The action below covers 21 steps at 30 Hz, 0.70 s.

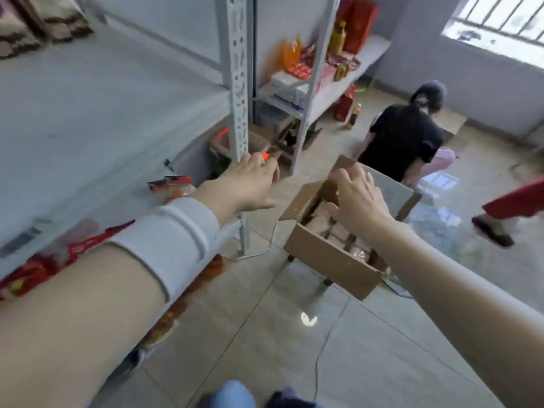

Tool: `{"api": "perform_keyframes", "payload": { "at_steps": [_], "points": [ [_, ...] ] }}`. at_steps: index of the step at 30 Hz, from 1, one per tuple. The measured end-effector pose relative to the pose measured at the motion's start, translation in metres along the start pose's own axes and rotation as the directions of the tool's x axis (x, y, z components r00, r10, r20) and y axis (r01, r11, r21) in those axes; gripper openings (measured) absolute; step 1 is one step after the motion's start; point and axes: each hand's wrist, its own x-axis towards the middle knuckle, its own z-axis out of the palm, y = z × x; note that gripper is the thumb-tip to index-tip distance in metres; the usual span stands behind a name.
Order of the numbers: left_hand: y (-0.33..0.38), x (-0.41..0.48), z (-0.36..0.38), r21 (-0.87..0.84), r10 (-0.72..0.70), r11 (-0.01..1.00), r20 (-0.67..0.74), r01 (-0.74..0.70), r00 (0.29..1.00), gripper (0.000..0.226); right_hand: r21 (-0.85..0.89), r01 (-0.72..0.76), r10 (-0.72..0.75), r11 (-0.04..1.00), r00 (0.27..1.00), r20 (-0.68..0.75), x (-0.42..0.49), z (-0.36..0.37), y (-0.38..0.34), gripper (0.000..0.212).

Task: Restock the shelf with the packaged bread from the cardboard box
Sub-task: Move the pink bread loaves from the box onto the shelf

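Cardboard box point(329, 262) of packaged bread point(320, 222) beneath right hand point(359, 198), grip unclear; left hand point(247, 184) slack, empty.

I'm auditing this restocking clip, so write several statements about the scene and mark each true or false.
1. The right hand is at the open cardboard box. True.
2. The left hand grips a bread packet. False: it is open and holds nothing, stretched out near the shelf post.
3. The cardboard box stands on the floor. False: it rests raised on a stool.
4. Red-wrapped packets lie on the shelf. True.
5. The box is empty. False: packets of bread show inside it.
6. A person in black crouches beyond the box. True.
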Motion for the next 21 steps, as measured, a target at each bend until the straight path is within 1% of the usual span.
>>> {"api": "perform_keyframes", "payload": {
  "at_steps": [3, 7, 10, 14, 15, 17, 19, 21],
  "points": [
    [0.053, 0.067, 0.040, 0.024, 0.073, 0.997, 0.132, -0.077, 0.989, 0.053, -0.057, -0.188, 0.192, 0.981, 0.978, 0.078, 0.005, 0.030, 0.086, 0.038],
    [0.088, 0.157, 0.098, -0.024, 0.104, 0.995, 0.266, -0.101, 0.958, 0.045, -0.119, -0.329, 0.348, 0.937, 0.915, 0.204, 0.034, 0.078, 0.163, 0.031],
    [0.107, 0.233, 0.148, -0.083, 0.110, 0.993, 0.359, -0.086, 0.927, 0.046, -0.130, -0.420, 0.439, 0.898, 0.837, 0.327, 0.061, 0.129, 0.214, 0.032],
    [0.123, 0.322, 0.226, -0.183, 0.101, 0.983, 0.477, -0.014, 0.873, 0.049, -0.111, -0.531, 0.506, 0.840, 0.693, 0.513, 0.089, 0.207, 0.268, 0.041],
    [0.125, 0.342, 0.249, -0.205, 0.084, 0.979, 0.508, 0.025, 0.857, 0.050, -0.093, -0.566, 0.515, 0.819, 0.655, 0.553, 0.098, 0.229, 0.279, 0.045],
    [0.125, 0.379, 0.298, -0.240, -0.002, 0.957, 0.561, 0.165, 0.828, 0.060, -0.012, -0.679, 0.535, 0.734, 0.567, 0.626, 0.119, 0.277, 0.297, 0.051],
    [0.122, 0.415, 0.351, -0.259, -0.154, 0.898, 0.574, 0.357, 0.804, 0.073, 0.067, -0.763, 0.516, 0.643, 0.496, 0.699, 0.143, 0.332, 0.310, 0.057],
    [0.118, 0.448, 0.404, -0.266, -0.315, 0.806, 0.564, 0.529, 0.763, 0.080, 0.133, -0.817, 0.470, 0.562, 0.447, 0.761, 0.166, 0.391, 0.321, 0.060]
  ]
}}
